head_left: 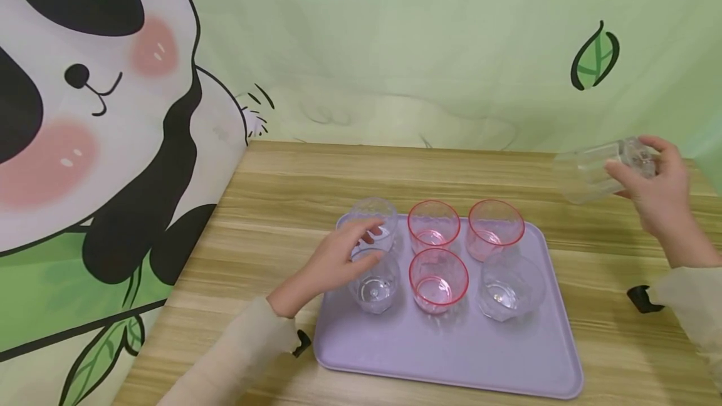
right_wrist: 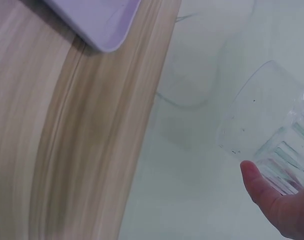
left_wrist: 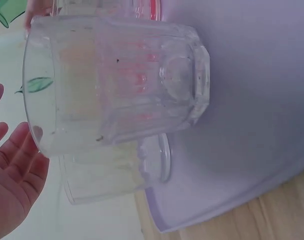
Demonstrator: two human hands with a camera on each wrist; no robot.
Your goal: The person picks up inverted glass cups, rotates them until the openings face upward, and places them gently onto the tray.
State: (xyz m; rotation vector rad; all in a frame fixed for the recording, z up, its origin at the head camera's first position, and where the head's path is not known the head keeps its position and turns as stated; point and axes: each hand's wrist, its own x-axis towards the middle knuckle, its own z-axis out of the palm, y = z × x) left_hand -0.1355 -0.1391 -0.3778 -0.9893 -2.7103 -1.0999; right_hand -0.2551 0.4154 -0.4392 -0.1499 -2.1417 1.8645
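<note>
My right hand (head_left: 668, 190) grips a clear plastic cup (head_left: 595, 171) by its base, above the table at the far right. That cup lies tilted on its side in the air, its mouth toward the left; the right wrist view shows the thumb (right_wrist: 259, 187) along its faceted lower part. My left hand (head_left: 333, 255) hovers over the tray's left side, fingers loosely spread at the rims of two clear cups, the front one (head_left: 375, 293) and the rear one (head_left: 369, 208). In the left wrist view its fingers (left_wrist: 21, 155) are right by the front cup's rim.
A lilac tray (head_left: 440, 356) on the wooden table (head_left: 271, 187) bears two rows of upright cups. Three pink red-rimmed cups, one of them in front (head_left: 437, 287), stand in the middle and rear right. Another clear cup (head_left: 507, 290) stands front right. A panda-printed cloth (head_left: 361, 49) hangs behind.
</note>
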